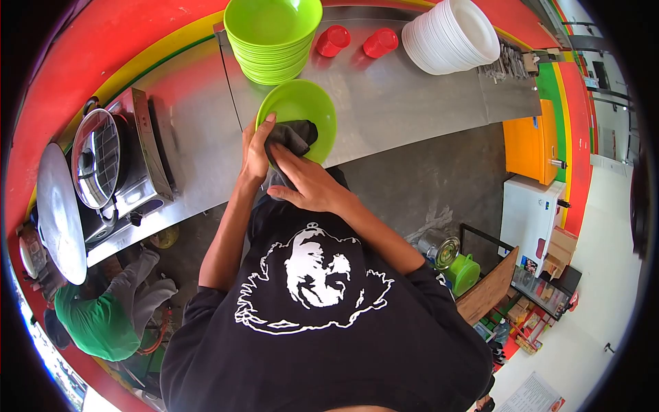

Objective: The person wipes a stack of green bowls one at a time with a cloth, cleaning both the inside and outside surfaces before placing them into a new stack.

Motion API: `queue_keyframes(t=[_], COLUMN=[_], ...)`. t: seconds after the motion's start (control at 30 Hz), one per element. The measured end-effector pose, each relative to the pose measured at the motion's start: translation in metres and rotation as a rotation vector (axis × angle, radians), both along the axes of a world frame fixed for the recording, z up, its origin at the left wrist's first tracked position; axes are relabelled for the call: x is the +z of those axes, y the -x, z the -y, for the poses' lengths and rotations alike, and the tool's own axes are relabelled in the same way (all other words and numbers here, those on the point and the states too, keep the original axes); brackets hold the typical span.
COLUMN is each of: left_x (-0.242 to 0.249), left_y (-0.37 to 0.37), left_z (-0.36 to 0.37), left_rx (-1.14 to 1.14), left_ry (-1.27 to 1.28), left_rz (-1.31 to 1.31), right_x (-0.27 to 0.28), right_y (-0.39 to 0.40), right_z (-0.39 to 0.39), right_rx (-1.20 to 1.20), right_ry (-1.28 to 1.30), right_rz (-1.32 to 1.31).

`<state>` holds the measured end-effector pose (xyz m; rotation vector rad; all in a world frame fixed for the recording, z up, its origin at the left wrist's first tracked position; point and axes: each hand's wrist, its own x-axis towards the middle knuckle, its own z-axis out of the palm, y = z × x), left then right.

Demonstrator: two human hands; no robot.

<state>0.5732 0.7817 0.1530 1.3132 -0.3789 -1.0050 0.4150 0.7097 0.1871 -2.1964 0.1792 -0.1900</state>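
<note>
Bowl (pixel 309 103) in left hand's (pixel 257 156) grip, just beyond right hand (pixel 312 184) with dark cloth (pixel 293 137) in its grip

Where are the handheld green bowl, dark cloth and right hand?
Green bowl (pixel 306 101): head view, bare inner wall above the cloth.
Dark cloth (pixel 294 137): head view, middle of its bunched part.
Right hand (pixel 310 182): head view, back of the hand.

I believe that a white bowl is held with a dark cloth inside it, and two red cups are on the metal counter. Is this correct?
Not quite: the held bowl is green, not white, as the head view shows. The dark cloth is inside it, and two red cups are on the metal counter.
</note>
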Motion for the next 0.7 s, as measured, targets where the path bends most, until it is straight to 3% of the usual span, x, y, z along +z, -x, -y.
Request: queue_keyframes(t=[0.13,0.23,0.37,0.47,0.6,0.7], left_x=[0.016,0.024,0.016,0.021,-0.009,0.012], left_y=[-0.011,-0.021,-0.009,0.025,0.009,-0.013], left_z=[0.001,-0.003,0.001,0.007,-0.005,-0.015], left_rx=[-0.048,-0.176,-0.047,0.099,0.093,-0.050], left_ry=[0.031,-0.108,0.003,0.118,0.113,0.011], left_rz=[-0.193,-0.143,-0.154,0.063,-0.053,-0.049], right_x=[-0.006,-0.019,-0.026,-0.012,-0.010,-0.021], right_y=[0.014,0.023,0.017,-0.003,-0.007,0.009], right_z=[0.016,0.035,0.042,0.019,0.002,0.020], right_rx=[0.059,0.053,-0.014,-0.199,-0.133,0.013], right_ry=[0.331,0.471,0.544,0.262,0.249,0.391], right_rz=[-0.041,0.023,0.019,0.074,0.060,0.013])
